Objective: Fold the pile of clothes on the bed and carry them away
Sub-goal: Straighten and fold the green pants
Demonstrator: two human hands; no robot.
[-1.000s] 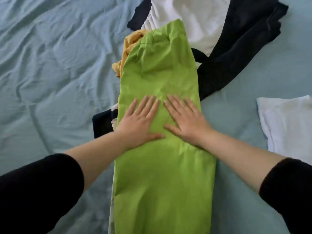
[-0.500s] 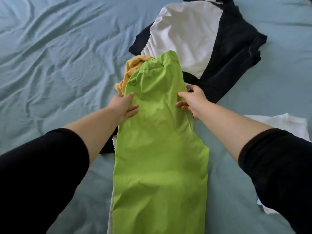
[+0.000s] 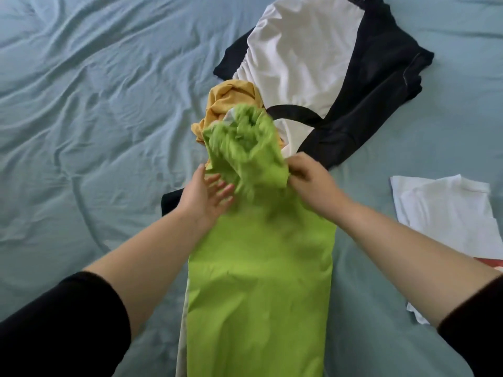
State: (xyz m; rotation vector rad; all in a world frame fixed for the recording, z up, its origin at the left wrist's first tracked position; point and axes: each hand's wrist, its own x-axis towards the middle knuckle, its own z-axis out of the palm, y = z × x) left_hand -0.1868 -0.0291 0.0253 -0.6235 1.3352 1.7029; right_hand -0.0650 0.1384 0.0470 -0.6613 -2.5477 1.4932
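Observation:
A lime green garment (image 3: 258,281) lies lengthwise down the middle of the bed, folded into a long strip. Its far end is lifted off the bed and bunched, blurred by motion. My right hand (image 3: 307,180) grips the green fabric at its right edge, fingers curled. My left hand (image 3: 206,194) is at the left edge with fingers spread and touching the cloth; whether it holds any fabric is unclear. Behind the green garment sit a crumpled yellow garment (image 3: 228,104), a white garment (image 3: 299,55) and a black garment (image 3: 375,85).
The bed sheet (image 3: 95,118) is pale blue and wrinkled, open to the left. A folded white garment (image 3: 446,213) lies at the right, with a bit of red under it. Dark cloth (image 3: 170,202) shows beneath the green garment's left edge.
Both hands went from pressing flat on the middle of the green garment to its far end. That end has now risen off the bed and bunched toward me.

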